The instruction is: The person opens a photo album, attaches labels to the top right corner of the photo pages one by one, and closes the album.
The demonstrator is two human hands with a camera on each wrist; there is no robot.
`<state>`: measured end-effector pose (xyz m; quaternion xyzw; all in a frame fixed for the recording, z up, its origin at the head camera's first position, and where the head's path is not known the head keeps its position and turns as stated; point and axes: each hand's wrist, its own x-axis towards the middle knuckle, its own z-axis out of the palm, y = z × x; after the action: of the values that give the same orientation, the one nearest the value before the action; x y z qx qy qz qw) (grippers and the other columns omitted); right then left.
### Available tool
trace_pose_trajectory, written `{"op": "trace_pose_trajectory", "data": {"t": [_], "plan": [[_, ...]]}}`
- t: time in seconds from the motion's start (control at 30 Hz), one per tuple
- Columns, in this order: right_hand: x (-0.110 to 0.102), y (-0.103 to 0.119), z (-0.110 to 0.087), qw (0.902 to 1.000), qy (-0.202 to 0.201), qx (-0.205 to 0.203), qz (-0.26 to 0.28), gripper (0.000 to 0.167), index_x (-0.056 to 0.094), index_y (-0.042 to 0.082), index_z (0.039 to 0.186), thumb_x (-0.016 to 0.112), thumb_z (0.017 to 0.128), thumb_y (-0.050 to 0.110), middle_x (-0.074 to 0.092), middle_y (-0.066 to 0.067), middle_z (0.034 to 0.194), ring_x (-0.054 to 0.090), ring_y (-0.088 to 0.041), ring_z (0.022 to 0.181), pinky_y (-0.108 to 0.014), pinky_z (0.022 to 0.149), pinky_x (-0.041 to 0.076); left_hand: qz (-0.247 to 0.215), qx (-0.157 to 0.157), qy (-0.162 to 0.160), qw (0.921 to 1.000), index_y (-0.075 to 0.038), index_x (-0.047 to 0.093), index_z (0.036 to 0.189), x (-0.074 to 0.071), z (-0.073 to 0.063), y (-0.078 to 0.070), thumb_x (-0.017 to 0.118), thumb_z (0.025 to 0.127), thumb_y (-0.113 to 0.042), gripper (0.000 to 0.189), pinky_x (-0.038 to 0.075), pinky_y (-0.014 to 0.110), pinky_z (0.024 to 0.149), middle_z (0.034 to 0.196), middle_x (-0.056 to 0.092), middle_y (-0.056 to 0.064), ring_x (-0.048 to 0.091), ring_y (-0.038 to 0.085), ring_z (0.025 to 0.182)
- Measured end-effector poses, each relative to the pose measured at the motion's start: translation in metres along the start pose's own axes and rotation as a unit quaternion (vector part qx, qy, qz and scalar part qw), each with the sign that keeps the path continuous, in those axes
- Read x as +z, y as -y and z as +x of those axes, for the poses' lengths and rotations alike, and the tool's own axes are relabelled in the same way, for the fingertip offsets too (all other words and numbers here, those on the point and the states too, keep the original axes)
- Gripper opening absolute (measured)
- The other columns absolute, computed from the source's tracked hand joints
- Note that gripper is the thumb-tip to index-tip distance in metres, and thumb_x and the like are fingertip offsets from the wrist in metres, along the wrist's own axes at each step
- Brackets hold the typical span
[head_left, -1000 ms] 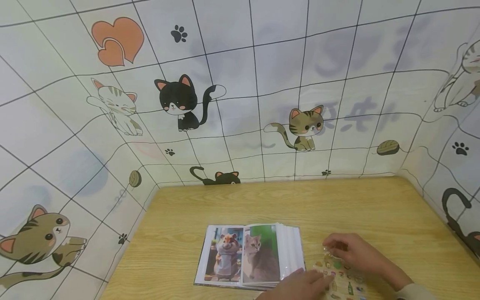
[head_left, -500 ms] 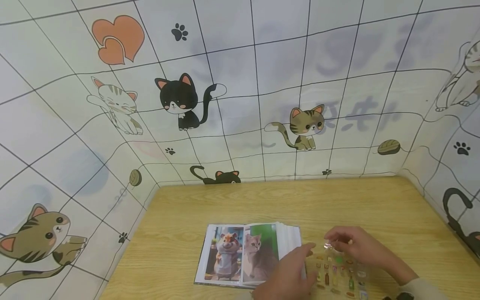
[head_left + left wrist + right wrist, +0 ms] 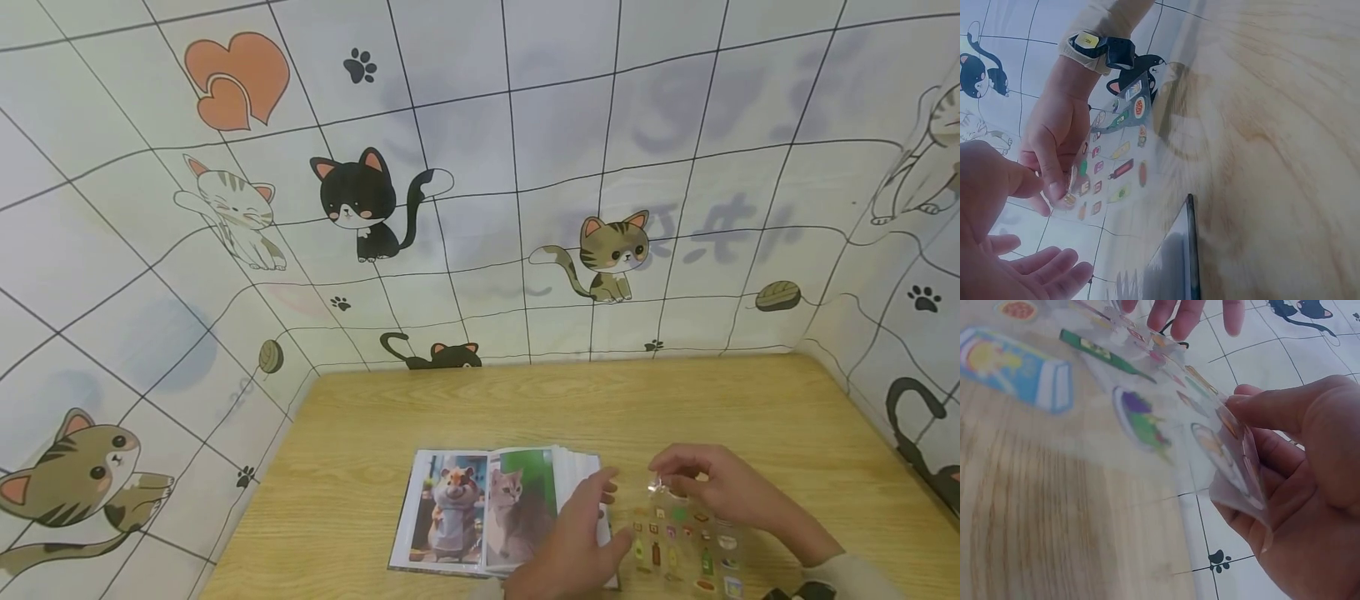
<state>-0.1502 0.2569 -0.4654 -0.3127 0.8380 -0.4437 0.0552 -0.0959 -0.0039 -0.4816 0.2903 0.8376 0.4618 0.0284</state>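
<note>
My right hand (image 3: 712, 483) pinches the far edge of a clear sticker sheet (image 3: 671, 542) between thumb and fingers. Small food and bottle stickers cover the sheet, including a green bottle (image 3: 1107, 355) and a blue carton (image 3: 1016, 369). In the left wrist view the sheet (image 3: 1113, 156) slants up off the table. My left hand (image 3: 573, 537) hovers over the right edge of an open photo album (image 3: 402, 529), fingers spread and holding nothing. The album shows an aproned hamster picture (image 3: 450, 512) and a cat picture (image 3: 517, 508); the left hand hides its lower right corner.
A wooden table (image 3: 540, 408) bears the album and sheet. Cat-print wall sheeting (image 3: 480, 233) closes in the back and both sides. A dark strapped device (image 3: 1100, 49) sits on the right wrist by a pale sleeve (image 3: 1116, 15).
My left hand has come off the sticker sheet and moved left, over the album's right side. The right hand keeps its pinch and has shifted slightly farther from me.
</note>
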Motion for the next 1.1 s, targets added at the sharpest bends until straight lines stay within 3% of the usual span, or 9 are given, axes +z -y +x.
{"op": "trace_pose_trajectory", "data": {"t": [0.23, 0.53, 0.7, 0.87, 1.1], "plan": [[-0.003, 0.008, 0.002, 0.9998, 0.001, -0.014, 0.014, 0.018, 0.069, 0.018, 0.110, 0.062, 0.096, 0.009, 0.073, -0.003, 0.101, 0.068, -0.008, 0.090, -0.024, 0.077, 0.054, -0.064, -0.042, 0.003, 0.9970, -0.020, 0.030, 0.150, -0.001, 0.001, -0.004, 0.060, 0.097, -0.022, 0.061, 0.048, 0.027, 0.096, 0.136, 0.047, 0.005, 0.050, 0.012, 0.119], [0.000, 0.016, 0.006, 0.9989, -0.004, -0.007, 0.046, 0.017, 0.068, 0.015, 0.111, 0.061, 0.097, 0.010, 0.072, -0.008, 0.102, 0.068, -0.012, 0.090, -0.026, 0.076, 0.054, -0.127, -0.052, -0.010, 0.9905, -0.020, 0.024, 0.152, 0.002, 0.006, -0.003, 0.059, 0.097, -0.022, 0.064, 0.049, 0.027, 0.097, 0.133, 0.051, 0.004, 0.055, 0.009, 0.116], [0.004, 0.017, 0.009, 0.9961, -0.004, -0.025, 0.084, 0.020, 0.067, 0.011, 0.113, 0.060, 0.096, 0.003, 0.073, -0.010, 0.100, 0.068, -0.009, 0.091, -0.026, 0.073, 0.056, -0.178, -0.065, -0.018, 0.9817, -0.021, 0.020, 0.153, 0.003, 0.009, -0.005, 0.058, 0.096, -0.014, 0.070, 0.051, 0.023, 0.093, 0.130, 0.054, 0.004, 0.060, 0.006, 0.110], [0.007, 0.019, 0.011, 0.9941, -0.001, -0.043, 0.100, 0.022, 0.067, 0.010, 0.113, 0.059, 0.096, 0.000, 0.073, -0.008, 0.099, 0.069, -0.010, 0.090, -0.027, 0.074, 0.056, -0.202, -0.081, -0.038, 0.9753, -0.026, 0.021, 0.152, 0.004, 0.009, -0.009, 0.059, 0.097, -0.011, 0.069, 0.052, 0.022, 0.090, 0.124, 0.059, -0.002, 0.062, 0.004, 0.106], [0.014, 0.018, 0.013, 0.9926, -0.003, -0.058, 0.107, 0.022, 0.068, 0.011, 0.112, 0.060, 0.095, 0.000, 0.072, -0.005, 0.098, 0.068, -0.012, 0.088, -0.028, 0.074, 0.056, -0.272, -0.130, -0.067, 0.9511, -0.031, 0.027, 0.149, 0.007, 0.008, -0.012, 0.059, 0.094, -0.005, 0.068, 0.052, 0.021, 0.085, 0.110, 0.063, -0.009, 0.064, 0.004, 0.098]]}}
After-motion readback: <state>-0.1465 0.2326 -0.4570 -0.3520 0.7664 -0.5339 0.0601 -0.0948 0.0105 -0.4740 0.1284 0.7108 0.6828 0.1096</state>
